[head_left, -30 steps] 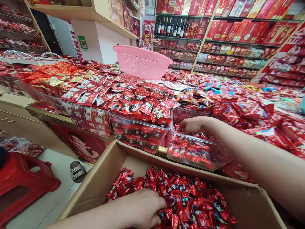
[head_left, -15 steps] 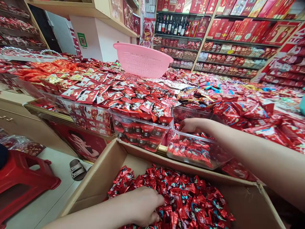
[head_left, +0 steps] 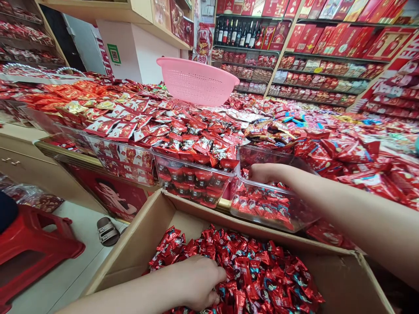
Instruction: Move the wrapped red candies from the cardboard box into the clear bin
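Note:
My left hand (head_left: 199, 281) rests on the red wrapped candies (head_left: 255, 279) inside an open cardboard box (head_left: 343, 279). Its fingers are curled down, and what they hold, if anything, is hidden. My right hand (head_left: 266, 173) reaches into a clear plastic bin (head_left: 294, 220) partly filled with similar red candies (head_left: 258, 205). The fingertips of that hand are out of sight behind the hand and among the candies. Directly left of this bin stands another clear bin holding red and black packets (head_left: 196, 179), heaped above its rim.
A pink basket (head_left: 199, 83) sits on the candy heaps behind the bins. Red and white packets (head_left: 121, 122) fill bins to the left. A red stool (head_left: 36, 248) and a sandal (head_left: 107, 231) are on the floor at left. Stocked shelves (head_left: 278, 56) line the back.
The view has shifted very slightly. My right hand has changed a little in pose inside the bin; my left hand stays in place on the candies.

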The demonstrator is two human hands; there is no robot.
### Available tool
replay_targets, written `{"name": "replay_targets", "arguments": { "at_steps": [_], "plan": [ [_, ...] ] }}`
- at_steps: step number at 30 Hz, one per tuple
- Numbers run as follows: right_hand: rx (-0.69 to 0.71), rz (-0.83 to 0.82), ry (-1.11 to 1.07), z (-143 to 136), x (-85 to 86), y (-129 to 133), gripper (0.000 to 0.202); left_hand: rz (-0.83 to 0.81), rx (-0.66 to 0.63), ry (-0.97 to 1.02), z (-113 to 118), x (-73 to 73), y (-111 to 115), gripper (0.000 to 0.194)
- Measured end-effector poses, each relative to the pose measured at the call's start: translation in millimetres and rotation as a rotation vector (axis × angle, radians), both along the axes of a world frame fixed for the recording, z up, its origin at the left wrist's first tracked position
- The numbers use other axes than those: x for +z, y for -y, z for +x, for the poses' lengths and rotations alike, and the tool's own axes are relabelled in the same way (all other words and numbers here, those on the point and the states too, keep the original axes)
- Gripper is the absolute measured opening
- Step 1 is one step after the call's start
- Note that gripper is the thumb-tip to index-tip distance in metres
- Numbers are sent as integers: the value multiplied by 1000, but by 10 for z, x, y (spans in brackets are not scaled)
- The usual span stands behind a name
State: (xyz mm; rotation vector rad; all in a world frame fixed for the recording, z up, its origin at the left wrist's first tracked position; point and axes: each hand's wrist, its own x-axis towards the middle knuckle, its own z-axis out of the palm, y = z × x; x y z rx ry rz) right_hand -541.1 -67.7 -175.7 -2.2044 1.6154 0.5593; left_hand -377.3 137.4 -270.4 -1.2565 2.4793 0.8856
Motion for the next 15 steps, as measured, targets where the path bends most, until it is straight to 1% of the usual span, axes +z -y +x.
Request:
{"name": "replay_targets", "arguments": {
  "at_steps": [4,9,13,15],
  "plan": [
    [-16,46,6,0,21,-33,20,-3,-2,-1,-4,-25,-3,28],
    [-16,17,70,3,0,-8,18,-4,4,8,-3,-60,6,28],
    [14,111,141,15,-7,-52,15,-6,8,9,1,-86,14,29],
    [14,113,145,17,-5,-52,14,-3,17,14,4,-88,10,30]
  ]
}}
